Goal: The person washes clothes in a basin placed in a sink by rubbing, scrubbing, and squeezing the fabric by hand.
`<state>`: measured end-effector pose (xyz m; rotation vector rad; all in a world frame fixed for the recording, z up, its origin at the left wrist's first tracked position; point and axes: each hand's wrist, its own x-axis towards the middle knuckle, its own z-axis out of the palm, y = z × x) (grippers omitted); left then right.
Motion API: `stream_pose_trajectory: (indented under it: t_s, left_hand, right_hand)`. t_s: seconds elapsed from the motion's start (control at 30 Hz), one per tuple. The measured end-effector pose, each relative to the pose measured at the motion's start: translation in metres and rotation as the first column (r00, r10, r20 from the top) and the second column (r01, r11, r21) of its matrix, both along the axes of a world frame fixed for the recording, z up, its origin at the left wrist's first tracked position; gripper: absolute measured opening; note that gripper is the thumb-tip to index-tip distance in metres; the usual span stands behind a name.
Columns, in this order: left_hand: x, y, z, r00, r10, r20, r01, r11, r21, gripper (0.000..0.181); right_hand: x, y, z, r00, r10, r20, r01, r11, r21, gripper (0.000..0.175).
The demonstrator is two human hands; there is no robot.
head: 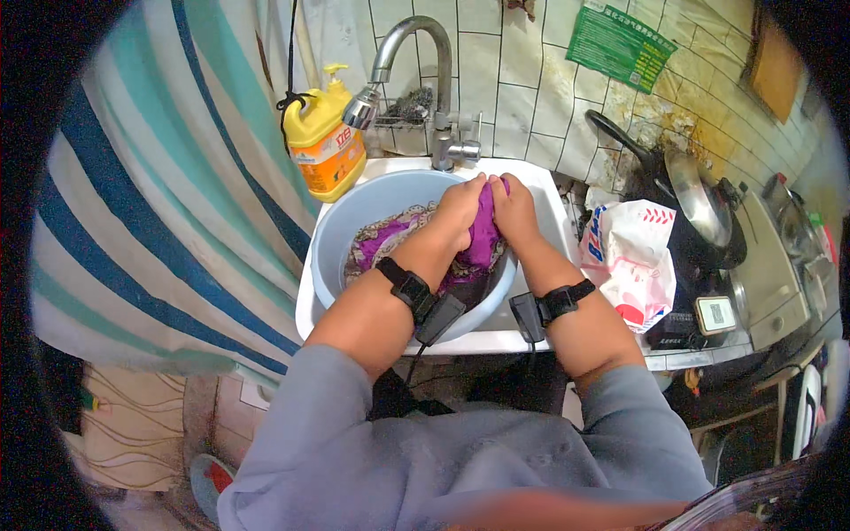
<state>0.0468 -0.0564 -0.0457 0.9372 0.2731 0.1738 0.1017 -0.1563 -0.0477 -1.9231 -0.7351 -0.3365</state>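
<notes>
A purple cloth point(485, 229) is gripped between my two hands over the far right part of a light blue plastic basin point(332, 226). My left hand point(459, 209) closes on its left side, and my right hand point(516, 209) on its right side near the top. Under and beside them, purple fabric with patterned brown-and-cream trim point(392, 235) lies in the basin. The basin rests in a white sink point(554, 192). Behind it rises a chrome faucet point(443, 73), its spray head tilted to the left. My forearms hide part of the basin.
A yellow detergent jug point(325, 143) with a pump stands at the sink's back left corner, beside a striped curtain point(166, 199). On the right are a white printed plastic bag point(631, 265), a black wok point(724, 245) with a lid, and a stove. A wire rack holds a metal scourer point(410, 106).
</notes>
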Motion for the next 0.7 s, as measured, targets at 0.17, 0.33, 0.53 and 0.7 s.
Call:
stream_pose_trajectory:
  t_s: [0.17,0.33,0.53,0.7]
  left_hand:
    - [0.006,0.005,-0.001,0.977,0.211,0.019,-0.21,0.958,0.197,0.028]
    - [0.01,0.022,-0.02,0.987,0.137,0.08,-0.145,0.983,0.11,0.032]
    - [-0.015,-0.013,0.017,0.989,-0.126,-0.081,0.133,0.987,0.092,0.035]
    - [-0.004,-0.01,0.004,0.998,-0.022,-0.067,0.032,0.988,0.15,0.033]
  right_hand:
    - [-0.005,0.004,-0.004,0.987,0.16,0.018,-0.158,0.944,0.288,0.02]
    - [-0.045,0.001,0.019,0.981,0.194,0.026,-0.196,0.976,0.097,0.017]
    - [-0.03,0.002,0.016,0.994,0.014,0.112,-0.018,0.999,0.037,0.024]
    - [-0.005,-0.003,0.01,0.995,-0.099,-0.01,0.099,0.994,0.036,0.025]
